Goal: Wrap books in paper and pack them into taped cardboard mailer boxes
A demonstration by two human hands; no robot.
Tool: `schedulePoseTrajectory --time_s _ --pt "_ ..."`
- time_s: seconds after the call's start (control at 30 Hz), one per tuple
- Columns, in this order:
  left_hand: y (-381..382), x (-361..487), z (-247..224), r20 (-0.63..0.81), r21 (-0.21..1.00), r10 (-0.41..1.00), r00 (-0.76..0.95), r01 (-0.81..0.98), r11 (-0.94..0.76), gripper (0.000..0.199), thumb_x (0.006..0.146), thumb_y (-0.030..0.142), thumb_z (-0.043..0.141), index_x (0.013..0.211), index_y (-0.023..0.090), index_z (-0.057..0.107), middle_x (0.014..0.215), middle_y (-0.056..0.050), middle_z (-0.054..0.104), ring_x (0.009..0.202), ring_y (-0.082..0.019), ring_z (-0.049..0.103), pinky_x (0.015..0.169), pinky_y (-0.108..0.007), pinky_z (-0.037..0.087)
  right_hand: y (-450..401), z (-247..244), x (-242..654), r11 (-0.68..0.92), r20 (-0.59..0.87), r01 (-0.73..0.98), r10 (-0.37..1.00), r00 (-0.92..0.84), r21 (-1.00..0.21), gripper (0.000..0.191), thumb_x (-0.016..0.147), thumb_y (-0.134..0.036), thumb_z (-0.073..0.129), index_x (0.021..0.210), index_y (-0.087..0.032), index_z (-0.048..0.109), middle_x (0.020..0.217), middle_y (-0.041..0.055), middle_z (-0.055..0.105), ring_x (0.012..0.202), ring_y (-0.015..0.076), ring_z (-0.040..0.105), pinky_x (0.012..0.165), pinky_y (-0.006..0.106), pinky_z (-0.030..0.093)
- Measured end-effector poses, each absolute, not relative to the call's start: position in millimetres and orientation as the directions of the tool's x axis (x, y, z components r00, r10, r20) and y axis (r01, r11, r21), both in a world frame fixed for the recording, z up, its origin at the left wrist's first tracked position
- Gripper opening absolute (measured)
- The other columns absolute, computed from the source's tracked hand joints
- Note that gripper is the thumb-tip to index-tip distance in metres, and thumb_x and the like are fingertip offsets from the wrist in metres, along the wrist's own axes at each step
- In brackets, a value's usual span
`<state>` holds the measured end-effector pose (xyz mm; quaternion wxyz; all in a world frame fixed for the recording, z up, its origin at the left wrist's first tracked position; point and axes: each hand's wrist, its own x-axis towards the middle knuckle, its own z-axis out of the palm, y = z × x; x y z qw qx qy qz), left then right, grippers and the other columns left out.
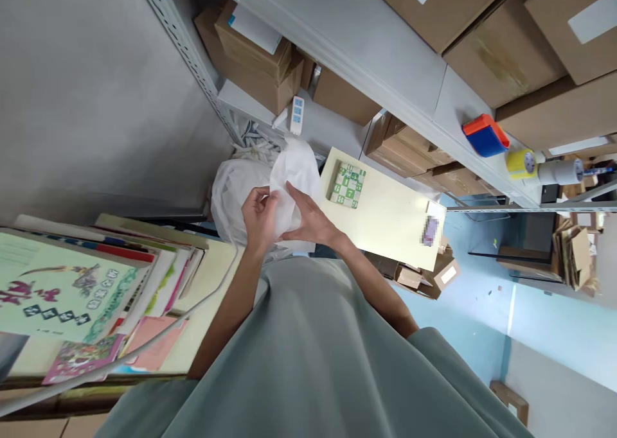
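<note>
A thin white sheet point(296, 168), paper or film, is held up in front of my body. My left hand point(260, 218) pinches its left edge between thumb and fingers. On the other side, my right hand point(312, 218) grips the sheet, its index finger lying along the surface and its thumb at the lower edge. Beneath and to the left bulges a white plastic bag point(231, 191), partly hidden by the left hand. Crumpled white strips point(255, 144) lie just behind it. A small green-and-white numbered box point(348, 185) rests on the cream tabletop point(380, 216) to the right.
Stacked books point(72, 290) occupy the table at left, crossed by a grey cable point(193, 308). Metal shelving point(337, 33) with cardboard boxes point(506, 40) rises ahead. A power strip point(297, 115) lies on its lower shelf; tape rolls point(520, 162) sit higher. A blurred phone-like object point(430, 230) lies at the table's far end.
</note>
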<state>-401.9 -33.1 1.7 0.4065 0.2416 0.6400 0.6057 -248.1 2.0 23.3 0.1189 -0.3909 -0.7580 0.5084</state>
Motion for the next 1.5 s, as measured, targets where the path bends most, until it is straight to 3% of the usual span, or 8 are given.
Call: schedulePoseTrajectory --time_s 0.23,0.4,0.57,0.83,1.0,1.13,1.33,1.5 --pt "-39.1 -414.2 -2.8 -0.245 0.956 0.855 -0.457 -0.259 0.135 0.028 0.082 0.046 0.076 0.077 0.023 0.062 0.087 -0.002 0.071 0.086 -0.018 0.067 0.082 -0.03 0.056 -21.1 39.1 -241.3 0.049 -0.313 0.502 0.728 -0.61 -0.864 0.142 0.074 -0.077 0.094 0.184 -0.032 0.016 0.183 0.0155 0.037 0.167 0.0408 0.041 0.136 0.059 0.037" --pt "-51.2 -409.2 2.5 -0.163 0.98 0.944 -0.288 -0.161 0.12 0.041 0.087 0.062 0.08 0.094 0.021 0.077 0.131 -0.013 0.078 0.127 -0.03 0.071 0.099 -0.038 0.062 -30.0 41.5 -241.3 0.051 -0.238 0.483 0.823 -0.517 -0.874 0.105 0.083 -0.08 0.085 0.166 -0.023 0.056 0.158 0.0147 0.068 0.15 0.0409 0.06 0.131 0.057 0.044" --pt "-61.8 -400.1 -6.7 -0.188 0.963 0.956 -0.225 -0.235 0.134 0.059 0.101 0.076 0.064 0.119 0.021 0.081 0.139 -0.015 0.077 0.135 -0.031 0.071 0.115 -0.044 0.059 -32.9 43.7 -228.6 -0.108 -0.252 0.391 0.906 -0.339 -0.914 0.078 0.101 -0.088 0.053 0.129 -0.021 0.082 0.129 0.0099 0.084 0.139 0.0366 0.069 0.128 0.052 0.049" --pt "-40.6 -400.2 -73.0 -0.567 0.81 0.779 -0.268 -0.352 0.469 0.089 0.1 0.081 0.065 0.17 0.033 0.038 0.186 -0.019 0.027 0.17 -0.037 0.036 0.124 -0.052 0.051 -39.5 72.5 -143.1 -0.487 -0.487 0.035 0.862 -0.14 -0.873 0.069 0.091 -0.08 0.075 0.131 -0.025 0.083 0.126 0.009 0.086 0.13 0.0369 0.077 0.111 0.05 0.064" --pt "-18.4 -373.2 -75.6 -0.706 0.561 0.706 0.053 -0.567 0.603 0.072 0.093 0.073 0.08 0.144 0.026 0.06 0.158 -0.02 0.065 0.125 -0.031 0.076 0.091 -0.04 0.065 -46.4 62.5 -84.1 -0.516 -0.516 0.022 0.857 0.022 -0.856 0.058 0.091 -0.076 0.076 0.121 -0.027 0.084 0.125 0.0077 0.086 0.127 0.0351 0.078 0.11 0.048 0.064" --pt "-14.0 -336.7 -72.8 -0.685 0.515 0.702 0.197 -0.55 0.657 0.061 0.076 0.067 0.097 0.107 0.022 0.07 0.117 -0.013 0.082 0.087 -0.021 0.077 0.074 -0.031 0.06 -50.4 47.6 -40.1 -0.525 -0.525 -0.002 0.85 -0.04 -0.851 0.053 0.093 -0.071 0.077 0.117 -0.025 0.086 0.124 0.0108 0.086 0.119 0.0341 0.08 0.107 0.047 0.064" --pt "-6.8 -258.0 -83.6 -0.762 0.507 0.639 0.107 -0.516 0.69 0.061 0.06 0.055 0.108 0.085 0.022 0.063 0.078 0.0 0.07 0.07 -0.014 0.069 0.065 -0.025 0.051 -52.5 25.8 31.3 -0.582 -0.582 0.074 0.78 -0.228 -0.81 0.058 0.09 -0.074 0.08 0.109 -0.02 0.088 0.106 0.0095 0.087 0.101 0.0289 0.08 0.093 0.039 0.063" --pt "7.5 -195.0 -97.9 -0.773 0.557 0.626 -0.102 -0.582 0.593 0.05 0.066 0.044 0.104 0.095 0.022 0.07 0.086 -0.002 0.075 0.077 -0.015 0.071 0.073 -0.026 0.055 -48.8 15.5 104.0 -0.564 -0.573 0.104 0.796 -0.194 -0.819 0.056 0.086 -0.076 0.083 0.085 -0.02 0.083 0.086 0.0045 0.082 0.086 0.0237 0.074 0.079 0.033 0.058"
